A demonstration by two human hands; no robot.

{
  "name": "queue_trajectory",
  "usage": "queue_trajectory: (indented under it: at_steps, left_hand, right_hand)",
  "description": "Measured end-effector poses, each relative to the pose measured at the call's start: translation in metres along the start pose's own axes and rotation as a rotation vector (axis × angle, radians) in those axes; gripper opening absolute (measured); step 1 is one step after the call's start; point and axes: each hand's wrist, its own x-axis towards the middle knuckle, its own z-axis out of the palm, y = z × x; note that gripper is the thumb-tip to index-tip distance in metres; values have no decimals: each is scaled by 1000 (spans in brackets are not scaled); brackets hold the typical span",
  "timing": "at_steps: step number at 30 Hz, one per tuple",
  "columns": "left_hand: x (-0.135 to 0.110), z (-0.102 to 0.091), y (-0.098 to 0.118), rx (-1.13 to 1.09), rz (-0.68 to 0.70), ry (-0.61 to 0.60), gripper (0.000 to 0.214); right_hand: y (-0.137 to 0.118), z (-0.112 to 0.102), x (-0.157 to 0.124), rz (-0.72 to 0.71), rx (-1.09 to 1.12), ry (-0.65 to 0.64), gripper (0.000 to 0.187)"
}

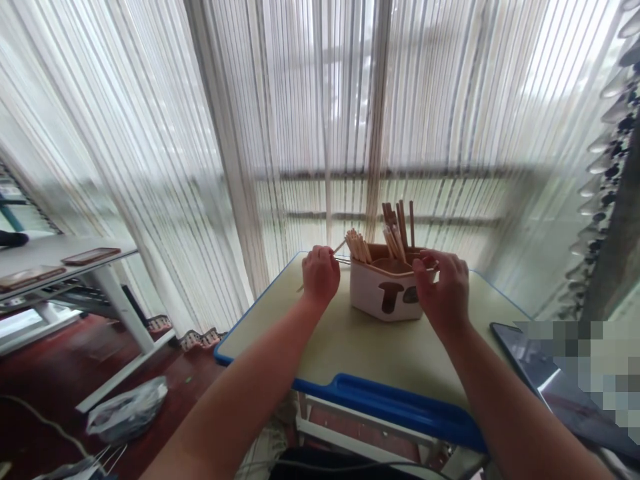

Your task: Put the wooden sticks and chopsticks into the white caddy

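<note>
A white box-shaped chopstick holder point(365, 293) with a brown inside and dark mushroom-like prints stands upright on the small desk. Darker chopsticks point(402, 223) and paler, thinner sticks point(356, 245) rise from its compartments. To its left, my left hand point(321, 275) is closed around a few thin sticks point(341, 247), whose tips reach toward the holder's left rim. One end pokes out below that hand. My right hand point(445, 283) is bent at the holder's right side, thumb and fingers closed at the rim. Whether anything small is between those fingers is hard to see.
The pale desktop point(265, 333) has a raised blue edge point(390, 403). A dark tablet-like device point(520, 353) lies at the right. Sheer curtains point(320, 120) hang behind. Another table point(100, 257) stands left, with a plastic bag point(127, 408) on the red floor.
</note>
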Motion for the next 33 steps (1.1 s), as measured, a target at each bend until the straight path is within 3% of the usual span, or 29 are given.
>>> queue_trajectory:
  at_steps: [2,5,9,14,17,23,28,30,33]
  left_hand:
    - [-2,-1,1,-86,81,119,9]
    - [-3,-2,2,-163,54,256,11]
    - [-3,-5,2,-262,82,341,12]
    - [-9,-12,16,-324,383,274,12]
    - [-14,-16,26,-314,475,212,15]
    - [-19,-18,33,-265,540,117,19]
    - [-18,-20,36,-232,646,109,21]
    - [-18,-21,36,-222,616,95,22]
    - [-17,-19,35,-212,515,78,23]
  right_hand:
    - [-3,0,-2,-47,32,-33,15]
    - [-6,1,-5,-127,68,-87,15]
    - [-5,1,-6,-124,80,-105,17]
    - [-14,-5,-5,-140,146,-110,17]
    - [-21,-8,-4,-145,197,-109,24]
    - [-24,-10,-2,-31,282,-150,33]
    - [-23,-7,-4,34,333,-263,19]
    - [-22,-7,-6,116,349,-223,16]
    - [-19,-7,-4,264,398,-19,12]
